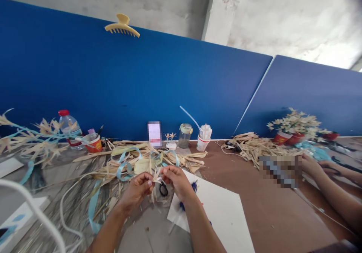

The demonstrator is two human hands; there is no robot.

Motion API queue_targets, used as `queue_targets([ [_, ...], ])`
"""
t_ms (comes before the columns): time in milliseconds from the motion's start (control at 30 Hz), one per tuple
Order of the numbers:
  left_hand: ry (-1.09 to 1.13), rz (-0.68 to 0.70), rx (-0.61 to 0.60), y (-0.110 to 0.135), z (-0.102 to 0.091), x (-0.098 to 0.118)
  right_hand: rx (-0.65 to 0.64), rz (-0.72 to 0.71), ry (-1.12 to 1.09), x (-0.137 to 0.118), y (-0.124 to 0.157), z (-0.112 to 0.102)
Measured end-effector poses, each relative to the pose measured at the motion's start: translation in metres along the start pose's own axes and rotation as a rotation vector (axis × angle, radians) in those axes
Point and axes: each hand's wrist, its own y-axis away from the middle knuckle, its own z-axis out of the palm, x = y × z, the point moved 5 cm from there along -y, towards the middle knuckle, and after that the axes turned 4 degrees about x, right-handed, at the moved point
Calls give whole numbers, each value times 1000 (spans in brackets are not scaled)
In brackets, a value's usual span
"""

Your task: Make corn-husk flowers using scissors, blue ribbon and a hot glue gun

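Note:
Between my two hands is a small flower of pale dried husk [157, 177]. My left hand [139, 189] pinches it from the left, thumb and forefinger closed on its base. From the other side, the fingertips of my right hand [175, 181] are closed at its upper petals. Just below the flower lies a black loop like a scissors handle [163, 189]. Loose dried husks [118, 166] and a light blue ribbon [94, 207] spread over the table behind and left of my hands. A white sheet [223, 207] with dark blue items on it lies partly under my right forearm.
Along the blue partition [169, 79] stand a plastic bottle [68, 123], a red cup [94, 144], a lit phone [154, 134], a glass jar [185, 135] and a white cup [202, 143]. A white cable [34, 204] curves at left. Another person's hands [312, 166] work at right near husks.

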Motion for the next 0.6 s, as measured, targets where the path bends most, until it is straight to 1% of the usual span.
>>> queue_targets([
  [200,3,39,12,-4,-4,-1,134,-12,-73,3,-10,-15],
  [300,17,44,1,-4,-3,0,179,-33,-79,2,-12,-16],
  [400,36,47,-8,-4,-3,0,198,-22,-51,-2,-12,-11],
  [500,43,66,-31,-4,-2,1,199,-32,48,-15,-8,-9],
  [600,50,79,-59,-4,0,1,169,-62,284,-35,5,-16],
])
